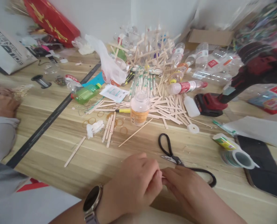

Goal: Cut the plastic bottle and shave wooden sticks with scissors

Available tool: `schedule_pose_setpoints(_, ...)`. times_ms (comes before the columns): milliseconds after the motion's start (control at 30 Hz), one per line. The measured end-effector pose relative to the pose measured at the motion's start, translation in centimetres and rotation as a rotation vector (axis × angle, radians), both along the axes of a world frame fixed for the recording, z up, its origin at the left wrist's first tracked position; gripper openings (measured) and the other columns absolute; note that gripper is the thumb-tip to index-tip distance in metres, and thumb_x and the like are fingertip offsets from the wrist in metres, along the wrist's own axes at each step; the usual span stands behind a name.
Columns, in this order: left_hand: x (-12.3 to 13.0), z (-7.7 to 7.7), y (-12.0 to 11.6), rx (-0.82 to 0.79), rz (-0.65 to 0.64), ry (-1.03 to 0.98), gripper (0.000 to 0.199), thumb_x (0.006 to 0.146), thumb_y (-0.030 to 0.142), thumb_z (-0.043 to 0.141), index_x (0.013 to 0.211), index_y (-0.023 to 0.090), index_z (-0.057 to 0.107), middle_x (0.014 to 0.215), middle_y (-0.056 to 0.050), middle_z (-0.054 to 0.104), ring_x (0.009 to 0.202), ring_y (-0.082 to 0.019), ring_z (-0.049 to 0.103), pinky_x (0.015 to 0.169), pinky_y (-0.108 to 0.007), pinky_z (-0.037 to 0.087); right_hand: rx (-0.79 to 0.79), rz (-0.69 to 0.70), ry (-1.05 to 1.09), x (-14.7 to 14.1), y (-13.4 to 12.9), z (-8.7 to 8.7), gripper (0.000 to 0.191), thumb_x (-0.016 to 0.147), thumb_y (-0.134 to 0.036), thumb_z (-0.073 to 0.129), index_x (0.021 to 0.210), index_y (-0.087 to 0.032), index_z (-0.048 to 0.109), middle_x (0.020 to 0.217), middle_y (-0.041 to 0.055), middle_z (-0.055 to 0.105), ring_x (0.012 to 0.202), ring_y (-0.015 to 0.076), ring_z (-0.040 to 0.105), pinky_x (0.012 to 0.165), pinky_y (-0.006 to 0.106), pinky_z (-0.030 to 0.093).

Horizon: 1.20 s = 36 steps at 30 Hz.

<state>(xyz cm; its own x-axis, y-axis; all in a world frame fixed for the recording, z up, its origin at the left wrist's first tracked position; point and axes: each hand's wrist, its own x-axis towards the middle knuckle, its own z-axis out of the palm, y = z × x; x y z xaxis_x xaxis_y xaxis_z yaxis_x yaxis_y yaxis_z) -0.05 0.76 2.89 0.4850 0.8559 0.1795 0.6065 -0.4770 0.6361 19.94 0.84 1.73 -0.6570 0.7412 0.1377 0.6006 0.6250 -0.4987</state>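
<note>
Pinching a pale sliver (163, 177), left hand (137, 183) and right hand (187, 185) meet, fingers pressed together; sliver's axis hidden. Black-handled scissors (178, 161) lie on the bench (94, 168) at one o'clock from the fingers, nearer the right hand, handles toward eleven and four.

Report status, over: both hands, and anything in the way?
Left hand curled, close against right hand. Anything held: unclear. Scissors close, partly behind right hand.
</note>
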Motion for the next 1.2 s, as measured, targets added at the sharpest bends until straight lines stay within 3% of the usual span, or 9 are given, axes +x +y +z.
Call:
schedule_pose_setpoints(100,-0.8,-0.1,2.1,-0.034,0.224,0.075,0.035,0.100,0.022,0.029,0.075,0.018,0.054,0.072,-0.002,0.059,0.071,-0.016,0.055,0.067,-0.030,0.043,-0.087,-0.064,0.010,0.5,-0.6,-1.2,0.033,0.094,-0.011,0.037,0.111,-0.025,0.060,0.072,-0.0020,0.068,0.061,0.0144,0.064,0.054,0.022,0.045)
schedule_pose_setpoints(167,-1.2,-0.7,3.9,0.017,0.320,0.294,0.031,0.099,0.022,0.035,0.080,0.016,0.058,0.080,-0.006,0.063,0.080,-0.020,0.059,0.073,-0.034,0.046,-0.123,-0.119,0.071,1.0,-0.7,-1.4,0.039,0.093,-0.008,0.034,0.120,-0.025,0.057,0.075,-0.0014,0.068,0.066,0.0141,0.065,0.060,0.023,0.048)
schedule_pose_setpoints(233,-1.1,-1.4,5.5,0.015,0.274,0.572,0.028,0.097,0.016,0.037,0.085,0.015,0.062,0.088,-0.009,0.066,0.085,-0.022,0.061,0.076,-0.036,0.048,-0.138,-0.137,0.124,1.4,-0.5,-1.3,0.034,0.093,-0.011,0.037,0.113,-0.025,0.060,0.083,0.0010,0.070,0.074,0.0152,0.067,0.068,0.025,0.051)
schedule_pose_setpoints(367,0.0,-2.4,7.4,-0.018,0.249,0.705,0.026,0.086,-0.001,0.041,0.085,0.008,0.066,0.090,-0.015,0.068,0.084,-0.025,0.065,0.072,-0.037,0.050,-0.125,-0.212,0.225,1.8,-0.4,-1.2,0.023,0.094,-0.020,0.045,0.101,-0.027,0.065,0.100,0.0040,0.071,0.095,0.0192,0.066,0.082,0.030,0.052)
schedule_pose_setpoints(567,1.0,-2.8,8.2,-0.057,0.277,0.787,0.026,0.084,-0.002,0.041,0.092,0.003,0.066,0.090,-0.020,0.068,0.088,-0.030,0.066,0.070,-0.038,0.049,-0.339,-0.431,0.309,2.1,-0.9,-1.7,0.025,0.097,-0.034,0.044,0.103,-0.027,0.068,0.082,0.0016,0.070,0.075,0.0154,0.067,0.068,0.024,0.054)
schedule_pose_setpoints(800,-0.6,-0.4,5.5,-0.084,0.267,0.745,0.019,0.091,0.015,0.041,0.085,0.014,0.059,0.076,-0.008,0.064,0.070,-0.023,0.062,0.058,-0.033,0.040,-0.543,-0.625,0.538,3.0,-0.9,-2.1,0.042,0.090,-0.059,0.050,0.092,-0.021,0.069,0.075,0.0063,0.070,0.069,0.0176,0.065,0.064,0.027,0.056)
schedule_pose_setpoints(967,-2.0,1.7,1.4,-0.398,0.218,0.278,0.011,0.088,0.019,0.044,0.078,0.021,0.049,0.067,0.003,0.056,0.060,-0.014,0.053,0.055,-0.027,0.034,-0.587,-0.768,0.630,3.5,-1.1,-3.0,0.041,0.088,-0.059,0.055,0.094,-0.021,0.068,0.070,0.0024,0.060,0.060,0.0123,0.053,0.053,0.021,0.046)
schedule_pose_setpoints(1100,-2.4,2.1,-0.9,-0.480,0.186,0.138,0.013,0.090,0.021,0.040,0.079,0.021,0.047,0.071,0.003,0.056,0.064,-0.014,0.052,0.058,-0.026,0.036,-0.618,-0.739,0.670,2.9,-1.0,-2.8,0.045,0.089,-0.062,0.052,0.107,-0.022,0.065,0.063,-0.0021,0.049,0.054,0.0110,0.043,0.047,0.021,0.038)
schedule_pose_setpoints(1200,-2.2,1.9,-1.5,-0.468,0.156,0.103,0.012,0.091,0.019,0.040,0.082,0.021,0.048,0.073,0.003,0.057,0.067,-0.014,0.054,0.061,-0.027,0.037,-0.643,-0.702,0.597,2.1,-0.8,-2.5,0.045,0.086,-0.064,0.055,0.086,-0.021,0.066,0.064,0.0002,0.051,0.055,0.0120,0.044,0.048,0.023,0.037)
